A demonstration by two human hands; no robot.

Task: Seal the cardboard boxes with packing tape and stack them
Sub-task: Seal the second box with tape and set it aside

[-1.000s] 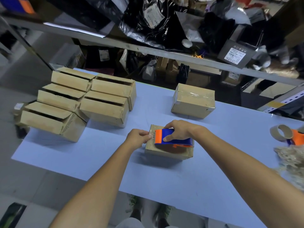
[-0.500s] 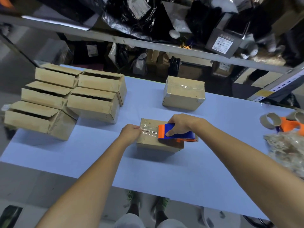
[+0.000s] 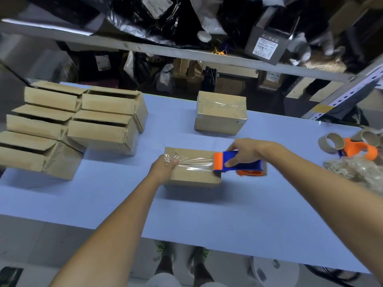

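Observation:
A small cardboard box (image 3: 194, 177) lies in the middle of the blue table (image 3: 238, 214). My left hand (image 3: 163, 167) grips its left end and pins down the start of a clear tape strip (image 3: 192, 162). My right hand (image 3: 246, 152) holds a blue and orange tape dispenser (image 3: 238, 165) at the box's right end, with the tape stretched across the top. A taped box (image 3: 220, 112) stands behind it. Several open boxes (image 3: 72, 123) are grouped at the left.
Empty tape cores (image 3: 330, 142), a second orange dispenser (image 3: 359, 151) and a heap of crumpled clear tape (image 3: 360, 170) lie at the right edge. A cluttered metal shelf (image 3: 186, 52) runs along the table's far side. My feet show below the near edge.
My right hand has drawn the dispenser rightward from the box's left part to its right end, laying tape across the top. My left hand stays at the left end.

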